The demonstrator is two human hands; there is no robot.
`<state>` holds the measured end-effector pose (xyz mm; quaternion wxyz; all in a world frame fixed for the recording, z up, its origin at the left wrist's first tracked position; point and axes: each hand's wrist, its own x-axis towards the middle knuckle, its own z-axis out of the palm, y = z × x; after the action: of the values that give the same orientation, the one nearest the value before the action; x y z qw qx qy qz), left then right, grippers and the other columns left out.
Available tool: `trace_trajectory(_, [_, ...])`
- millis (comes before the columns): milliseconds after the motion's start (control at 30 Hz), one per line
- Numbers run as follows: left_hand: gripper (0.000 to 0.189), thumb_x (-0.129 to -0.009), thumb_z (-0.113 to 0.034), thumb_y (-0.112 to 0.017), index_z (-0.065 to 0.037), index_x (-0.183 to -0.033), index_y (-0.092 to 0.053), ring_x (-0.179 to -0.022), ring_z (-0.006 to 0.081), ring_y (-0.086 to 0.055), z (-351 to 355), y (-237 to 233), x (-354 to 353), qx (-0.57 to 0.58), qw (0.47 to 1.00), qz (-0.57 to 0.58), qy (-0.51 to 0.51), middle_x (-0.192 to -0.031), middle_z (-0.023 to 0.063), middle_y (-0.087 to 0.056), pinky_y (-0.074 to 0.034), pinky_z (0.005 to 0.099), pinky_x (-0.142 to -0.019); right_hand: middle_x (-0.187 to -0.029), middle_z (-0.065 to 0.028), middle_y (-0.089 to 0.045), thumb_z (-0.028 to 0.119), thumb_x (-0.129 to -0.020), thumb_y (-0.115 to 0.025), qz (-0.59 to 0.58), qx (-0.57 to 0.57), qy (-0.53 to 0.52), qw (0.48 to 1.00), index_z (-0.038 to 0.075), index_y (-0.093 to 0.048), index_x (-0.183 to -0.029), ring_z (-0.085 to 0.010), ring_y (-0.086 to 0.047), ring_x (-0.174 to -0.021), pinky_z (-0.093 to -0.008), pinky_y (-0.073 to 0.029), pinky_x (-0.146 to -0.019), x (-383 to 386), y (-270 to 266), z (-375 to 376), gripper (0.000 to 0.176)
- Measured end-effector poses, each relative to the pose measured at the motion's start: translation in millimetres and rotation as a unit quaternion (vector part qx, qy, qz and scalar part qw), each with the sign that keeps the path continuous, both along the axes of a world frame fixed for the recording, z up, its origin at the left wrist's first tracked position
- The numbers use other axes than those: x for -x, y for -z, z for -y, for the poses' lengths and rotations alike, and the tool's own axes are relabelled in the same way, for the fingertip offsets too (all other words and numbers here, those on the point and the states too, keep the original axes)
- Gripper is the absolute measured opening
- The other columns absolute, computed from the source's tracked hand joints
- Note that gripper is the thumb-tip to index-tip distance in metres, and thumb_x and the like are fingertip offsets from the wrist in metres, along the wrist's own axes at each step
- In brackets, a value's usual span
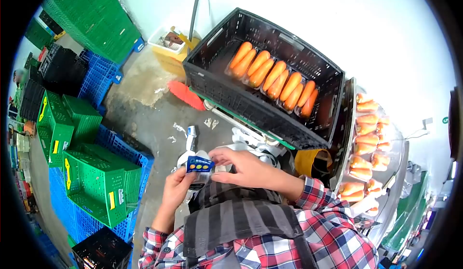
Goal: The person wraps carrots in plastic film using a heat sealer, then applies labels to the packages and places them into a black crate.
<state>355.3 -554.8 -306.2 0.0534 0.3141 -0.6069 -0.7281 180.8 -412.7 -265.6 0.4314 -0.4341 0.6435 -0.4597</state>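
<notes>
You've got the small blue printed sticker (pixel 199 164) pinched btwn both hands: L hand (pixel 176 188) grips from 7 o'clock, R hand (pixel 239 166) from 3. Long axis runs 9-3. Black plastic crate (pixel 241 106) w/ bagged orange carrots (pixel 275 78) sits at 1 o'clock, R hand nearer.

Location type: produce packing warehouse. Evidence:
- Black crate (pixel 260 100) beyond fingers (pixel 223 153), loaded with tray-packed carrots (pixel 272 73).
- More wrapped carrot packs (pixel 369 138) on table (pixel 399 146), right of fingers.
- Stacked green crates (pixel 91 177) and blue crates (pixel 123 148), left of fingers.
- Bare concrete floor (pixel 144 114); red broom (pixel 185 95) lying on it.
</notes>
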Motion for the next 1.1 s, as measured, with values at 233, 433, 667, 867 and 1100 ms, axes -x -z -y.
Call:
trace_trajectory(233, [0.021, -0.087, -0.013, -0.053, -0.003, -0.069, -0.049, -0.061, 0.0029, -0.036, 9.9, -16.6, 50.9, 0.040, 0.995, 0.090, 0.024, -0.064, -0.0088, -0.042, -0.030, 0.0215, -0.052, -0.092, -0.0088, -0.051, 0.008, -0.074, -0.062, -0.223, 0.201, -0.037, 0.953, 0.006, -0.057, -0.087, -0.0272, -0.052, -0.086, -0.0364, -0.044, -0.072, 68.3, 21.0, 36.9, 0.015])
trace_trajectory(433, [0.033, -0.088, -0.020, -0.050, 0.004, -0.110, -0.051, -0.094, 0.0212, -0.058, 14.0, 25.6, 129.4, -0.319, 0.929, 0.015, -0.185, -0.105, 0.0115, -0.059, -0.043, 0.0337, -0.087, -0.098, -0.0105, -0.054, 0.008, -0.070, -0.061, -0.326, 0.299, -0.088, 0.892, 0.007, -0.059, -0.087, -0.0295, -0.053, -0.093, -0.0367, -0.045, -0.078, 135.8, 11.5, 35.0, 0.017])
trace_trajectory(667, [0.042, -0.087, -0.021, -0.048, 0.005, -0.121, -0.044, -0.110, 0.0295, -0.051, 46.6, 20.9, 140.2, -0.259, 0.914, -0.079, -0.303, -0.118, 0.0153, -0.053, -0.038, 0.0451, -0.096, -0.066, 0.0001, -0.054, 0.016, -0.085, -0.060, -0.028, -0.067, 0.301, 0.951, 0.004, -0.056, -0.085, -0.0061, -0.049, -0.052, -0.0224, -0.041, -0.047, 324.6, 81.4, 33.6, 0.013])
trace_trajectory(867, [0.043, -0.085, -0.026, -0.055, 0.007, -0.113, -0.050, -0.093, 0.0252, -0.059, -6.8, -38.9, 154.3, -0.280, 0.903, 0.283, -0.162, -0.103, 0.0153, -0.061, -0.044, 0.0356, -0.086, -0.060, -0.0007, -0.053, 0.019, -0.082, -0.064, 0.068, -0.038, 0.253, 0.964, 0.003, -0.054, -0.078, -0.0066, -0.046, -0.044, -0.0213, -0.037, -0.040, 419.6, 187.2, 64.5, 0.019])
trace_trajectory(1100, [0.060, -0.085, -0.034, -0.054, 0.004, -0.128, -0.038, -0.114, 0.0241, -0.048, 0.2, -32.8, 118.8, -0.242, 0.937, 0.248, -0.037, -0.125, 0.0141, -0.048, -0.033, 0.0335, -0.099, -0.061, -0.0033, -0.055, 0.023, -0.078, -0.068, 0.030, -0.103, 0.167, 0.980, 0.002, -0.056, -0.082, -0.0082, -0.046, -0.042, -0.0228, -0.036, -0.039, 434.2, 224.3, 104.7, 0.024])
